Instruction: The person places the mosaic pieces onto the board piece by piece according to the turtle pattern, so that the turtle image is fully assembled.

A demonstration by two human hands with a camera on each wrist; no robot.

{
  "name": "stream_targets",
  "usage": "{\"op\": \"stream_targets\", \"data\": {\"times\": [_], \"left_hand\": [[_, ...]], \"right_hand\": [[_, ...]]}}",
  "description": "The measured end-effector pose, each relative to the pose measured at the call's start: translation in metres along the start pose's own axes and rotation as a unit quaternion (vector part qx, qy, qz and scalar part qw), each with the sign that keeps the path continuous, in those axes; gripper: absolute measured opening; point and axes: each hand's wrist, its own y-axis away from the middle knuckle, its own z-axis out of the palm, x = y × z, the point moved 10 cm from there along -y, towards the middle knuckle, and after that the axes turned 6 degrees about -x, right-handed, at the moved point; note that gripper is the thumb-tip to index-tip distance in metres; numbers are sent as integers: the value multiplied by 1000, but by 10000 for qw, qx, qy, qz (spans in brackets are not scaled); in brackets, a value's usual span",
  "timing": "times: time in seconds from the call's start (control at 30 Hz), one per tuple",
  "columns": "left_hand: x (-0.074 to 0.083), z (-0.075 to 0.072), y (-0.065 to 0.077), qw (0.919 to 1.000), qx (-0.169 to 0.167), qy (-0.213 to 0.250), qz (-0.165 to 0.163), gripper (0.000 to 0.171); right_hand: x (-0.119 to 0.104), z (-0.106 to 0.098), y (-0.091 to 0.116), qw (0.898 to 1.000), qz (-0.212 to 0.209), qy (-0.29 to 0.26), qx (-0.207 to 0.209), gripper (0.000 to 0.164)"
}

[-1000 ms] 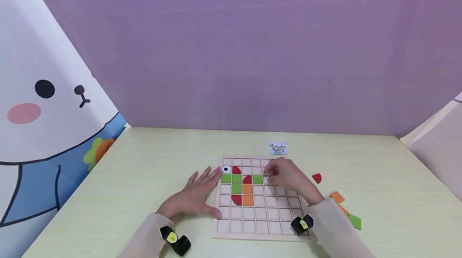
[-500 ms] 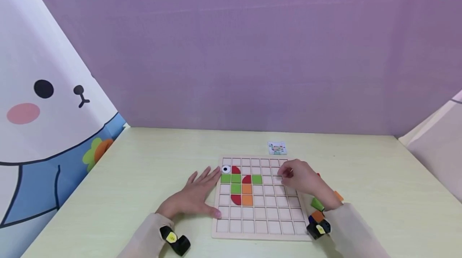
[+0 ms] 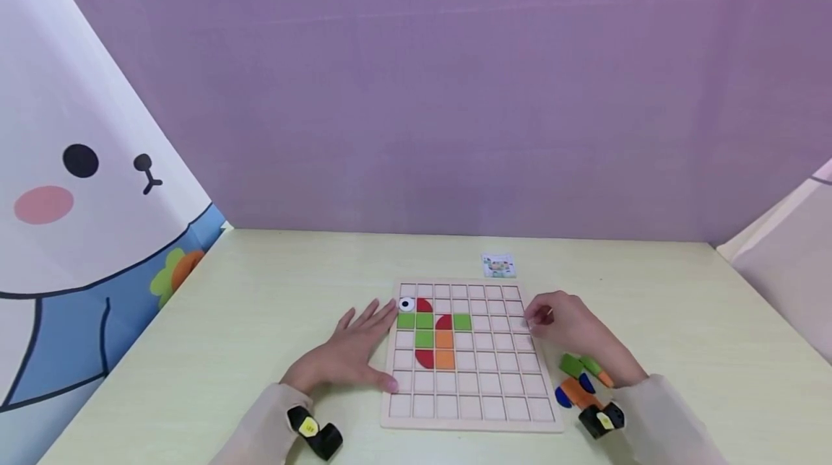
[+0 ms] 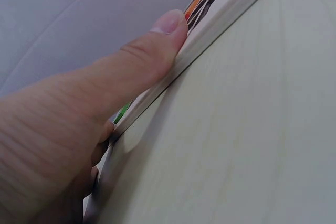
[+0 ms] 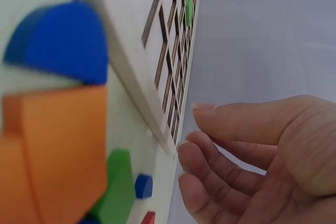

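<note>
A wooden grid board point(image 3: 474, 406) lies on the table, with an eye tile point(image 3: 406, 304) and several green, red and orange pieces set in its upper left cells. My left hand point(image 3: 347, 357) rests with fingers spread along the left side of the board. In the left wrist view its thumb point(image 4: 152, 51) presses on the board's rim. Just past the right edge of the board is my right hand point(image 3: 562, 319), fingers loosely bent. Nothing shows between its thumb point(image 5: 231, 121) and fingers in the right wrist view.
Loose pieces lie right of the board, below my right hand: a green one point(image 3: 572, 365), orange ones point(image 3: 578, 393) and a blue one point(image 3: 562, 398). A small printed card point(image 3: 498, 265) lies behind the board. A purple wall point(image 3: 455, 89) stands behind the table.
My right hand has moved right, from over the board to beyond its right edge, uncovering more cells and loose pieces. The left hand has stayed in place.
</note>
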Motion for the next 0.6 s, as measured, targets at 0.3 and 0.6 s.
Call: {"op": "stream_targets", "data": {"times": [0.3,0.6], "left_hand": [[0,2,0,10000,12,61,4,115],[-1,1,0,10000,13,-23,11,115]], "right_hand": [[13,-8,12,9998,156,94,-63,11],[37,-17,24,9985,487,244,-98,11]]}}
